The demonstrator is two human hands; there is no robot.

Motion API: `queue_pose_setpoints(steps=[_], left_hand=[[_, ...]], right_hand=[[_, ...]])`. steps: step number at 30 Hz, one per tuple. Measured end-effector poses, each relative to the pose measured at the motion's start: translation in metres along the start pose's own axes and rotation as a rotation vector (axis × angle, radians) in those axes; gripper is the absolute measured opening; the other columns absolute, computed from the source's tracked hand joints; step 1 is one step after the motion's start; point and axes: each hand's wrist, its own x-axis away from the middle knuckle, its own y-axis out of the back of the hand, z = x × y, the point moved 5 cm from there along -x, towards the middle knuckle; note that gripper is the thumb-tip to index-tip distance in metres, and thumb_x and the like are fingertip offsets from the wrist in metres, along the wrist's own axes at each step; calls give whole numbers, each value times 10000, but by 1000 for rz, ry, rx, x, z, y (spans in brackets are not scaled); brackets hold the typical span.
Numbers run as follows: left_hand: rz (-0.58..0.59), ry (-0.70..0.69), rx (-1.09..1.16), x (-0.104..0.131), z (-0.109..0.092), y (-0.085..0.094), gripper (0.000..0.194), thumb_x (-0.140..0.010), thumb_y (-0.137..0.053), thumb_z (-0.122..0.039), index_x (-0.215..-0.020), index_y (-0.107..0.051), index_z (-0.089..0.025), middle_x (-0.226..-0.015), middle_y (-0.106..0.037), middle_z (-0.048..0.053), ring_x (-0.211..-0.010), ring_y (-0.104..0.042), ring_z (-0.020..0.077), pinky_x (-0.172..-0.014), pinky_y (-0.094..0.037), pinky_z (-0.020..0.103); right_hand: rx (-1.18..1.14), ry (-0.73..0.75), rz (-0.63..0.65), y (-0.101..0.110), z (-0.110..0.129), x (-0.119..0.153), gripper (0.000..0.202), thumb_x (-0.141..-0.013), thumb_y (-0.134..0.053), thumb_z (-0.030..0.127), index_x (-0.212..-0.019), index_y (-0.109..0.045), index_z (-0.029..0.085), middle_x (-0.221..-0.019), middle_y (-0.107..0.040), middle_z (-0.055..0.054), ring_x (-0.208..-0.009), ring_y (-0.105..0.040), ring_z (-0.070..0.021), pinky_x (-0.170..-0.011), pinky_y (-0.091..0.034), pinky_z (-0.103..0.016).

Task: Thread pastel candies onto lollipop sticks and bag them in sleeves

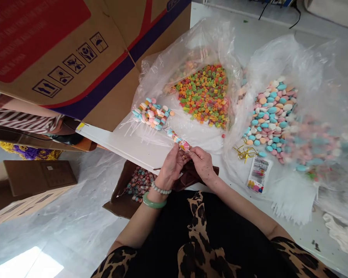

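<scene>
A slim clear candy bag (pixel 178 139), printed in bright colours and holding pastel pieces, is pinched at its lower end by both hands. My left hand (pixel 174 162), with a ring and bracelets on that arm, is closed at the bag's end. Beside it, my right hand (pixel 201 162) has thumb and fingers closed on the same end; the exact grip is partly hidden. Just beyond the bag lies a pile of pastel candies on white sticks (pixel 150 114). Gold twist ties (pixel 246 153) and a stack of printed bags (pixel 259 173) lie to the right.
Plastic sheeting holds ring-shaped gummies (pixel 204 96) and loose pastel candies (pixel 274 116). White sticks (pixel 292 197) lie at the right. A large carton (pixel 113 77) stands at left. Below the table edge, an open box (pixel 118 193) contains wrapped candies. Another person's striped sleeve (pixel 23 119) shows behind the carton.
</scene>
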Motion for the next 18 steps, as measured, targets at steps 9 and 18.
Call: queue_pose_setpoints(steps=[9,18], left_hand=[[-6,-197,93,-5,-9,-13,144,-884,-602,-292,-906,-623,-151,-814,-640,25,-803,-646,129,-892,-497,287],[-24,-175,39,-4,-15,-8,244,-845,-643,-404,-920,-603,-175,-822,-630,33,-838,-638,159,-898,-501,346]], right_hand=[[111,9,13,-5,2,2,230,-883,-471,379,-745,-578,228,-748,-620,4,-691,-540,-165,-681,-410,-271],[-13,-39,113,4,-3,5,170,-818,-510,336,-733,-600,220,-711,-600,12,-708,-537,-162,-700,-415,-269]])
